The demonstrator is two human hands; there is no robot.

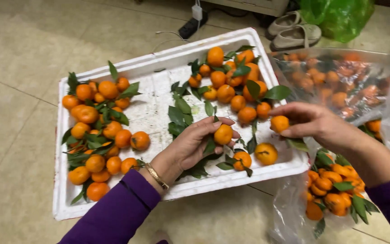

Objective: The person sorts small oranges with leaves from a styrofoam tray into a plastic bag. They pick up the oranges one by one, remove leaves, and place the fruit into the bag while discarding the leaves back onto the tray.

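Holding one tangerine [223, 134] in left hand [190, 145] over white foam tray [159, 92]. Pinching another tangerine [279, 123] in right hand [314, 123], beside clear plastic bag [387, 113].

soft even indoor light, slight motion blur

Tray [159, 97] flat on the floor [19, 68], tangerines heaped at its left side [100, 131] and far right corner [231, 81]. Plastic bag [339, 194] of fruit just right of the tray. Slippers [294, 29] beyond, near the power strip [192, 25].
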